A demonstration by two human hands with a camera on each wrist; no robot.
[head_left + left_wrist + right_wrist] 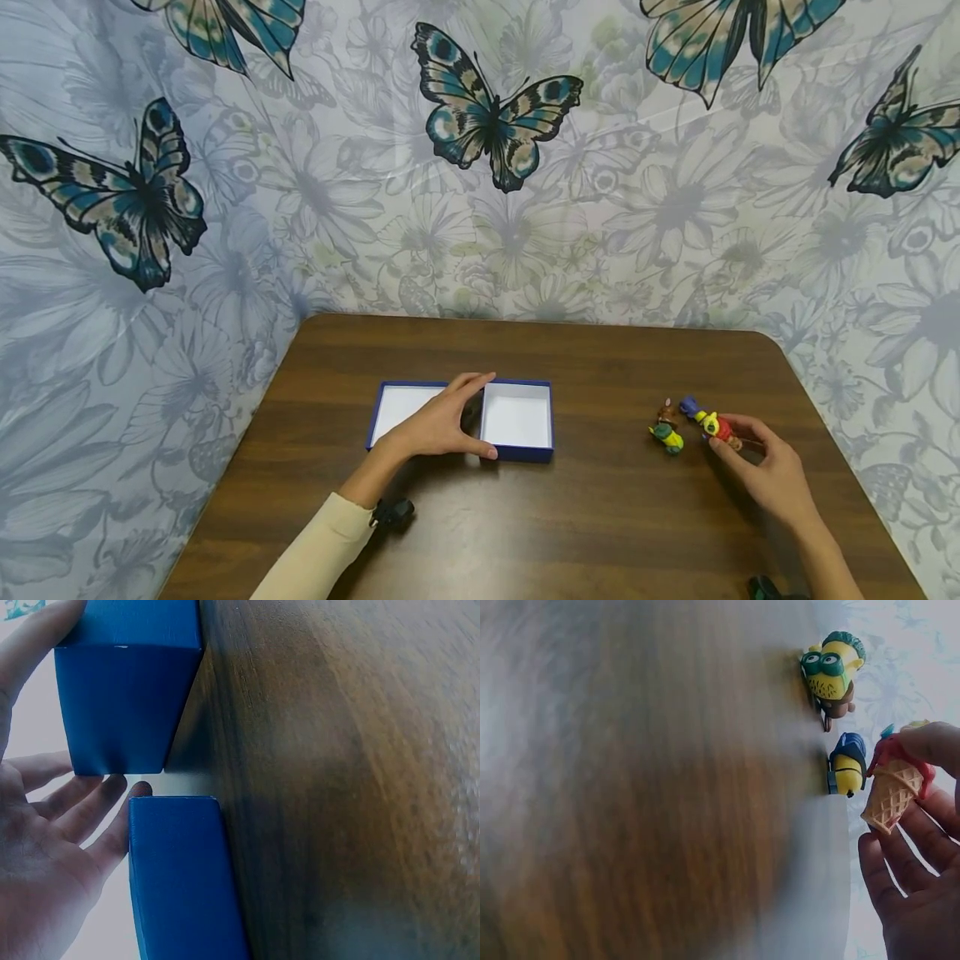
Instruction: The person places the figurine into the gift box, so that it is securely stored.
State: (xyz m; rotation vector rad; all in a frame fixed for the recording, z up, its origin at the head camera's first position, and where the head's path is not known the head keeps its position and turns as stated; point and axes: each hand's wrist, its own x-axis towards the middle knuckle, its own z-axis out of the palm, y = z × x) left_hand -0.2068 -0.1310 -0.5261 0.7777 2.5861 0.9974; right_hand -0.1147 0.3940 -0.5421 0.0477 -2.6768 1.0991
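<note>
Cone [894, 793]: red-topped, waffled | right fingers [934, 746]: pinching it | left fingers [85, 811]: spread, gripping box [521, 454]

The far side is filled by a patterned backdrop [600, 275], on which large grey-blue flowers [678, 208] are printed, with touches of pale green. Five teal, cream and black butterflies are spread across it: one whole butterfly [146, 187] is seen at the left, another [493, 125] at the middle; two, at upper left [202, 33] and upper right [693, 46], are cut by the top edge, and one [896, 129] by the right edge. Below, a brown wood-grained table [600, 358] is seen, its far corners rounded; a soft glare is caught on its near middle.
</note>
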